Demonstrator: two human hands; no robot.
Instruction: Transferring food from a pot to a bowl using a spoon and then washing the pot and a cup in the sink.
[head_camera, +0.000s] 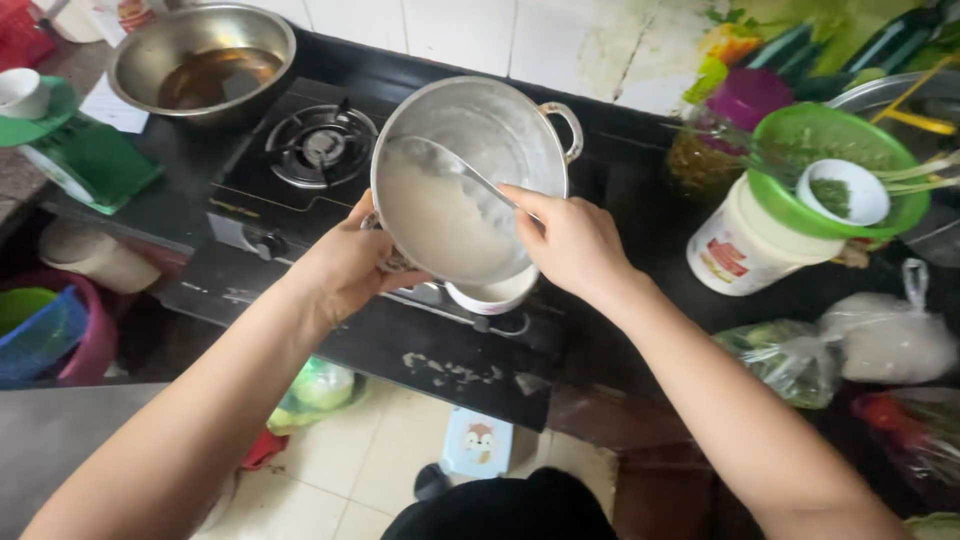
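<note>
A steel pot (470, 120) with white porridge inside is tilted toward me over a small white bowl (492, 293) on the black stove top. My left hand (345, 262) grips the pot's near handle through a cloth. My right hand (570, 240) holds a metal ladle (445, 160) whose scoop lies in the porridge. The bowl is mostly hidden under the pot's rim.
A gas burner (320, 145) and a steel bowl of brown liquid (205, 62) lie at the back left. A green scale (80, 155) stands left. A green colander with a small herb bowl (835, 180) sits on a white bucket (735, 245) at right, near bagged food (870, 340).
</note>
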